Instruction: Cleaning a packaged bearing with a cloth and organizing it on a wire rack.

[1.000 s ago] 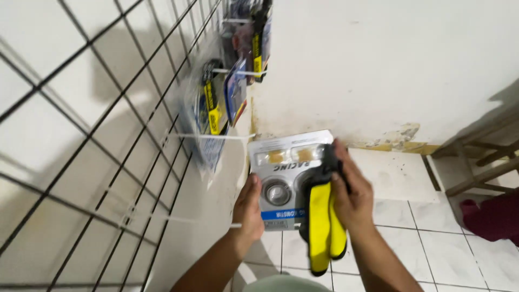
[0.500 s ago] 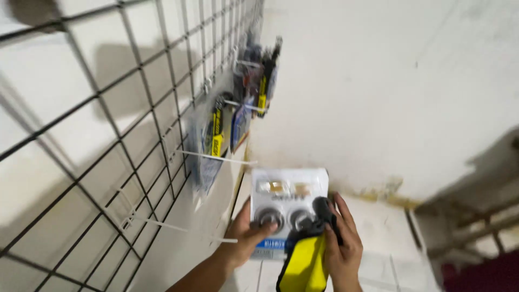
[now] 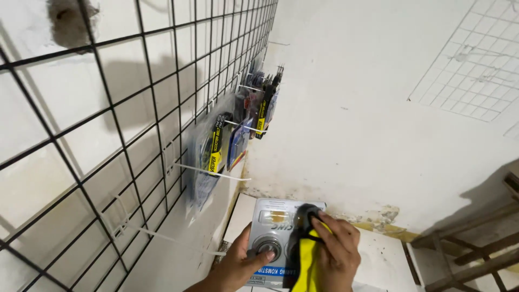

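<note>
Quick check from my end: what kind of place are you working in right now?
Probably a small hardware or parts shop: a black wire display grid on the wall with white hooks, hung blister-packed goods, and another carded pack in both hands.

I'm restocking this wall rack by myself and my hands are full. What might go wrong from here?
Both hands are loaded: the left hand grips the grey blister-packed card, while the right hand presses a yellow-and-black tool against it. Either might slip and drop to the white tiled floor. The thin white peg hooks jut out from the black wire grid panel and might snag an arm.
</note>
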